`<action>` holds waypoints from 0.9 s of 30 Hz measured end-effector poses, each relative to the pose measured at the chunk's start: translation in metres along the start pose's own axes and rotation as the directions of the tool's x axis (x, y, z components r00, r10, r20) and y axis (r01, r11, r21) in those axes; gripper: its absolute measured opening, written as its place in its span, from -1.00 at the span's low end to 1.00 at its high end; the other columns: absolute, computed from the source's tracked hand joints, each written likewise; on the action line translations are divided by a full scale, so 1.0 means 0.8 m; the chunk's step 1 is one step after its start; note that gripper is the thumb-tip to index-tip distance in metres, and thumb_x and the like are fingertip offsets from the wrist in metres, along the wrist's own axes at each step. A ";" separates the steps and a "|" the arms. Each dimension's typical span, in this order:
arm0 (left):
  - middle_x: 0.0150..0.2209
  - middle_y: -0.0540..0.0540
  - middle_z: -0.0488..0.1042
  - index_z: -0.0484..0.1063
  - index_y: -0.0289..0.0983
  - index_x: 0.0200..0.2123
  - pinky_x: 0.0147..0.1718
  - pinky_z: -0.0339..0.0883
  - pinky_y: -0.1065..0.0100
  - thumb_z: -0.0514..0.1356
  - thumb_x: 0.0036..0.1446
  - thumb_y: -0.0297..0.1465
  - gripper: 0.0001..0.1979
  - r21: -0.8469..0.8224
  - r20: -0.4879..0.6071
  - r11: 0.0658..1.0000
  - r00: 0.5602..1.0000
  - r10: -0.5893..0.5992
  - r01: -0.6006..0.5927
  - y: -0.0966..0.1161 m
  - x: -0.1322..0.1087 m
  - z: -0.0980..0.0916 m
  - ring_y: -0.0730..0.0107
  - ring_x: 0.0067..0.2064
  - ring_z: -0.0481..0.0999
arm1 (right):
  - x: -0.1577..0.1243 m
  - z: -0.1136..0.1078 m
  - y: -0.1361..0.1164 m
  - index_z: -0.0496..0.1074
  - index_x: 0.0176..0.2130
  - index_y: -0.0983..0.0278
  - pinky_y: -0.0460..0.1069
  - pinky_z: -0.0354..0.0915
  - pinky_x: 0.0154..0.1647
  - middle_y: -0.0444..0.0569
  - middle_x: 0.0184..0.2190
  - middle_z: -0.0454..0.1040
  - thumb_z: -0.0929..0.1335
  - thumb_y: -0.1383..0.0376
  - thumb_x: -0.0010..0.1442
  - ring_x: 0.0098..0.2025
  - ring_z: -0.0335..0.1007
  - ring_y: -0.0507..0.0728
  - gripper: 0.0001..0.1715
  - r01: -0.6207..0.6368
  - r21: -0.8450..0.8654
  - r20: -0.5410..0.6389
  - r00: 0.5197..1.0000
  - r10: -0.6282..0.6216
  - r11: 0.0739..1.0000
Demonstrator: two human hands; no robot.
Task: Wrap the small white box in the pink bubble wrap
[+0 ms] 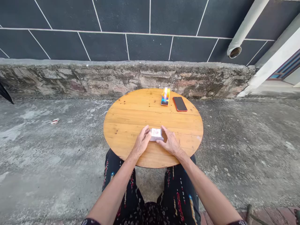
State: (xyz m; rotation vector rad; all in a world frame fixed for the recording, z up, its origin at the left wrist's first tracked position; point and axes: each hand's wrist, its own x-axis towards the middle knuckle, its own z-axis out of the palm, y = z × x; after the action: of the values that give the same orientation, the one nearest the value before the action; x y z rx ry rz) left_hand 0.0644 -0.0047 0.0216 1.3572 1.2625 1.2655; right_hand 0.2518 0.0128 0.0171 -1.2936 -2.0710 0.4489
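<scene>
A small pack of cards point(156, 133), white on top with a reddish mark, lies on the round wooden table point(126, 118) near its front half. My left hand point(142, 141) rests at the pack's left side, its fingertips against the edge. At the right side, my right hand point(171, 142) has its thumb at the near corner and its fingers by the far corner. Between them, both hands hold the pack.
Toward the table's back edge stands a yellow and blue tape dispenser point(165, 96), with a red-edged phone point(180, 104) lying to its right. Behind the table runs a low stone ledge point(112, 80) below a dark tiled wall point(150, 47). My knees are under the front edge.
</scene>
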 end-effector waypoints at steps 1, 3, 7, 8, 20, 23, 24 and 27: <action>0.27 -0.27 0.23 0.15 -0.29 0.25 0.21 0.19 0.16 0.06 0.27 -0.24 -0.47 -0.034 -0.002 0.999 1.000 -0.014 0.014 -0.001 -0.002 -0.002 0.19 0.26 0.27 | 0.000 0.001 0.001 0.04 0.31 0.23 0.26 0.07 0.21 0.15 0.21 0.30 0.40 0.13 0.08 0.22 0.22 0.30 -0.09 -0.007 0.004 0.002 1.000 0.007 1.000; 0.27 -0.27 0.22 0.13 -0.30 0.26 0.24 0.15 0.15 0.05 0.27 -0.28 -0.48 -0.087 -0.004 0.995 0.999 -0.041 0.041 -0.002 -0.004 -0.004 0.20 0.27 0.26 | 0.000 0.002 0.003 0.01 0.33 0.22 0.26 0.07 0.21 0.13 0.18 0.34 0.40 0.13 0.09 0.20 0.24 0.29 -0.07 -0.014 0.009 0.009 1.000 0.014 1.000; 0.18 -0.26 0.37 0.27 -0.34 0.17 0.22 0.20 0.14 0.06 0.22 -0.42 -0.55 -0.127 -0.050 0.988 0.995 -0.090 0.083 0.000 -0.004 0.004 0.19 0.20 0.35 | 0.003 0.003 0.004 0.04 0.32 0.27 0.24 0.08 0.20 0.15 0.13 0.40 0.38 0.14 0.12 0.17 0.28 0.28 -0.12 -0.010 -0.018 0.029 1.000 0.011 1.000; 0.15 -0.24 0.41 0.31 -0.34 0.13 0.21 0.21 0.14 0.07 0.19 -0.45 -0.58 -0.123 -0.065 0.989 0.994 -0.092 0.084 0.002 -0.003 0.007 0.20 0.19 0.37 | 0.004 0.004 0.003 0.05 0.31 0.29 0.24 0.08 0.20 0.16 0.12 0.40 0.37 0.14 0.13 0.17 0.28 0.28 -0.14 -0.011 -0.031 0.034 0.999 0.012 0.999; 0.05 -0.25 0.47 0.40 -0.35 0.01 0.13 0.30 0.16 0.07 0.19 -0.42 -0.67 -0.017 -0.190 1.000 0.982 0.018 -0.021 -0.014 -0.015 0.011 0.22 0.08 0.47 | -0.024 0.000 0.006 0.38 -0.04 0.27 0.15 0.32 0.00 0.09 -0.15 0.53 0.33 0.13 0.11 -0.12 0.47 0.22 -0.55 -0.080 0.232 -0.226 0.965 0.133 0.970; 0.02 -0.23 0.49 0.42 -0.33 -0.01 0.11 0.32 0.15 0.08 0.17 -0.44 -0.68 0.045 -0.188 0.998 0.981 0.056 -0.048 -0.016 -0.019 0.011 0.22 0.04 0.49 | -0.031 -0.001 0.004 0.45 -0.28 0.25 0.07 0.36 -0.16 -0.02 -0.38 0.55 0.32 0.17 0.11 -0.35 0.47 0.14 -0.78 -0.093 0.233 -0.194 0.971 0.140 0.968; 0.01 -0.22 0.49 0.43 -0.32 -0.01 0.10 0.32 0.16 0.08 0.17 -0.46 -0.68 0.066 -0.180 0.996 0.981 0.069 -0.058 -0.015 -0.019 0.011 0.22 0.03 0.49 | -0.031 -0.001 0.003 0.46 -0.34 0.23 0.06 0.36 -0.17 -0.04 -0.41 0.55 0.32 0.18 0.11 -0.38 0.46 0.13 -0.81 -0.096 0.227 -0.179 0.974 0.139 0.969; 0.01 -0.21 0.50 0.45 -0.32 -0.01 0.10 0.33 0.16 0.07 0.15 -0.50 -0.66 0.128 -0.149 0.988 0.983 0.106 -0.087 -0.011 -0.020 0.012 0.22 0.03 0.49 | -0.025 0.001 -0.001 0.49 -0.38 0.20 0.05 0.35 -0.18 -0.08 -0.42 0.57 0.32 0.19 0.13 -0.36 0.47 0.13 -0.82 -0.108 0.209 -0.156 0.978 0.142 0.972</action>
State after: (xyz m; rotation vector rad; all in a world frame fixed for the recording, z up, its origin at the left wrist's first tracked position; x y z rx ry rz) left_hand 0.0734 -0.0189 0.0102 1.4440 1.4145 1.4037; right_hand 0.2569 -0.0055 0.0106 -1.2990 -1.7625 0.5670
